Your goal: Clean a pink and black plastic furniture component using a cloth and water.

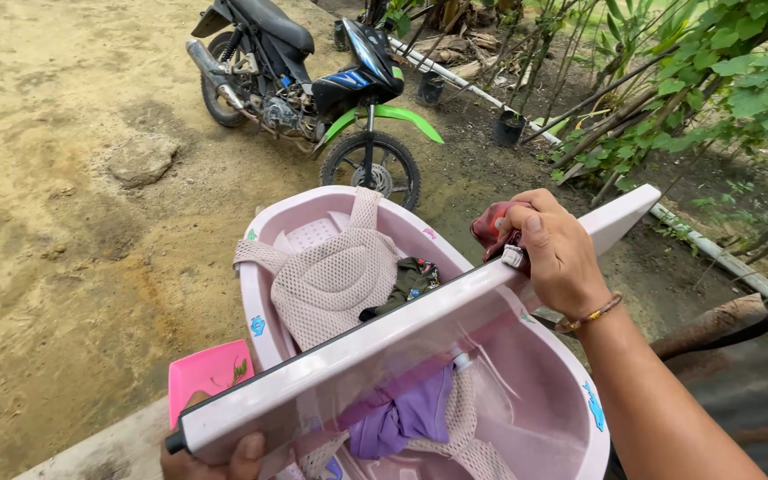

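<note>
Both grips on panel (420, 329) ends — left hand (224, 453), right hand (557, 253), tub (526, 391) beneath

— What do the hands hold?
— Left hand (215, 455) and right hand (555, 253) grip a white panel (384, 342) by its ends, above a pink tub (544, 418) of clothes (402, 413).
— Behind?
— A motorbike (313, 84) on dirt.

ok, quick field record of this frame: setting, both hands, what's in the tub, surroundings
setting: outdoors, sandy ground
left hand: grips the lower end of a long pale panel
right hand: grips the panel's upper end, with a reddish cloth and a small clip
pink tub: under the panel; holds a mesh sling, dark green cloth, purple cloth
pink tray: left of the tub
motorbike: parked beyond, green fender
right side: leafy bushes
</note>
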